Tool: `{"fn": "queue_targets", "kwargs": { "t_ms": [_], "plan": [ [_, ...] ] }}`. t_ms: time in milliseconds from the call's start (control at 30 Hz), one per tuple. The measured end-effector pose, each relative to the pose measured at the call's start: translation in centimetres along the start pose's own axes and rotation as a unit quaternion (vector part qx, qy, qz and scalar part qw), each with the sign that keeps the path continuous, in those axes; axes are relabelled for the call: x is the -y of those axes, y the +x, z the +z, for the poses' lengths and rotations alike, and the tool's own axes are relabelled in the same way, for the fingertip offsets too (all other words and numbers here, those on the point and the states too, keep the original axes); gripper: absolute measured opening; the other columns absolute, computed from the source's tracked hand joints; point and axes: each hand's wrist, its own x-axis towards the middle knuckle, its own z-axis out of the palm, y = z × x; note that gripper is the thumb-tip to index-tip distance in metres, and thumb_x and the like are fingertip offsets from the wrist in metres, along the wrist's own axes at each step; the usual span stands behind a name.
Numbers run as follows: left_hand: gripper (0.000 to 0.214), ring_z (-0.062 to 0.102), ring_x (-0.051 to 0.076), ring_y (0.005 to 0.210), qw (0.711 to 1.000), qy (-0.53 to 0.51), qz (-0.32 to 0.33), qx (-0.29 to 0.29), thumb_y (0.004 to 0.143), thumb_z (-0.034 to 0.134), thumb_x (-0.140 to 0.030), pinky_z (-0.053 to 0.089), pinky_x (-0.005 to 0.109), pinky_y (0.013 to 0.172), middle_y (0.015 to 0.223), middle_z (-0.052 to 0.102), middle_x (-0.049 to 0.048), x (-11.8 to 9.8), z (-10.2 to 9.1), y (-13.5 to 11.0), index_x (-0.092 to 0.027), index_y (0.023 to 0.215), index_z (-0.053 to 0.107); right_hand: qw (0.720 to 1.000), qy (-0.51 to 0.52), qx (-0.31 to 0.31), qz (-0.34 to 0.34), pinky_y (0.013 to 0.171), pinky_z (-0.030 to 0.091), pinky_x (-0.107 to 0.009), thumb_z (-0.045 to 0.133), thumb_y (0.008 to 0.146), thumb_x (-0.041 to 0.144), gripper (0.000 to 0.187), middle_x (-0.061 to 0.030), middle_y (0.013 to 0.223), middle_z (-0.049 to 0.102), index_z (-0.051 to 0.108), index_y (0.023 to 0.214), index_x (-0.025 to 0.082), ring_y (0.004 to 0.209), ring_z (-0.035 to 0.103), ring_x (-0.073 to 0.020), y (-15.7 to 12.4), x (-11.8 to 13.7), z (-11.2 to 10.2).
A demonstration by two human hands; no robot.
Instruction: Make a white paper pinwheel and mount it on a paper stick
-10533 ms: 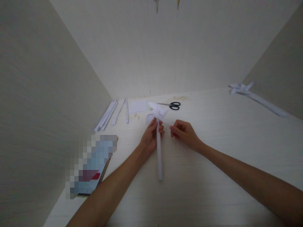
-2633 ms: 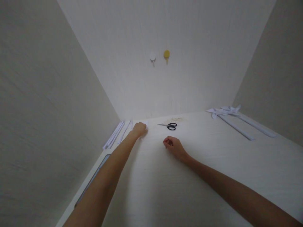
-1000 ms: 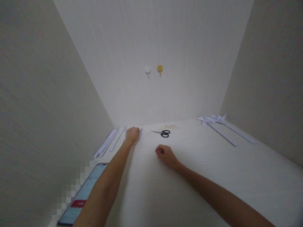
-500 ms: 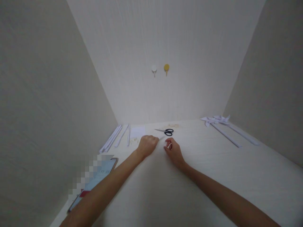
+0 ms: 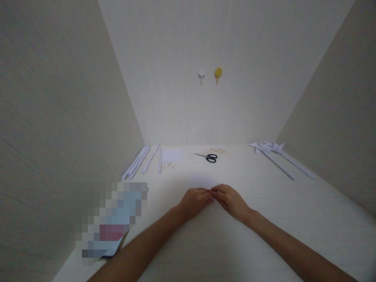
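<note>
My left hand (image 5: pixel 195 203) and my right hand (image 5: pixel 231 200) meet above the middle of the table, fingertips touching. Both have their fingers pinched together. A pale sheet of paper (image 5: pixel 202 180) shows faintly just beyond the fingers, its near part hidden by the hands. The pinched fingertips seem to be on this paper, though its edges are hard to make out. Farther back lies a pair of scissors (image 5: pixel 209 157) with black handles, blades pointing left.
Several rolled white paper sticks (image 5: pixel 138 162) and a white paper square (image 5: pixel 172 155) lie back left. Two paper pinwheels (image 5: pixel 268 147) on sticks rest back right. A tablet-like device (image 5: pixel 117 223), partly blurred, lies beside my left forearm. Two hooks (image 5: pixel 218 73) hang on the wall.
My hands have come together and nearer to me, their fingertips now touching; before, they were apart, with a white piece showing at the left fingers. The view has shifted slightly.
</note>
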Motion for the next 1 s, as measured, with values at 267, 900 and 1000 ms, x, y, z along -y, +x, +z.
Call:
{"fn": "queue_targets", "kwargs": {
  "t_ms": [267,900,1000],
  "plan": [
    [0.029,0.056,0.016,0.096,0.992,-0.078,-0.078,-0.063,0.082,0.040,-0.031,0.044,0.030,0.085,0.102,0.062,0.0091,1.0,0.0,-0.1,-0.015,0.098,0.059,0.998,-0.015,-0.032,-0.053,0.067,0.047,-0.028,0.043,0.082,0.018,0.022,-0.0073,0.085,0.065,0.065,0.085,0.017,0.076,0.058,-0.0166,-0.3,-0.6,-0.4],
    [0.046,0.019,0.020,0.127,0.984,0.065,-0.132,0.103,0.086,0.025,-0.036,0.019,0.041,0.102,0.137,0.027,0.0114,1.3,-0.5,-0.9,-0.017,0.128,0.029,0.993,-0.083,-0.032,-0.073,0.062,0.048,-0.030,0.044,0.079,0.011,0.020,-0.0060,0.080,0.067,0.063,0.077,0.016,0.070,0.061,-0.0176,-1.0,-2.5,-1.9],
    [0.045,0.022,0.018,0.126,0.986,0.055,-0.119,0.106,0.085,0.026,-0.032,0.019,0.039,0.103,0.135,0.031,0.0108,0.7,-0.7,-1.3,-0.013,0.125,0.032,0.998,-0.053,-0.012,-0.034,0.068,0.049,-0.028,0.040,0.078,0.008,0.025,-0.0073,0.087,0.066,0.062,0.084,0.016,0.077,0.062,-0.0165,-1.3,-3.6,-2.6]
  ]
}}
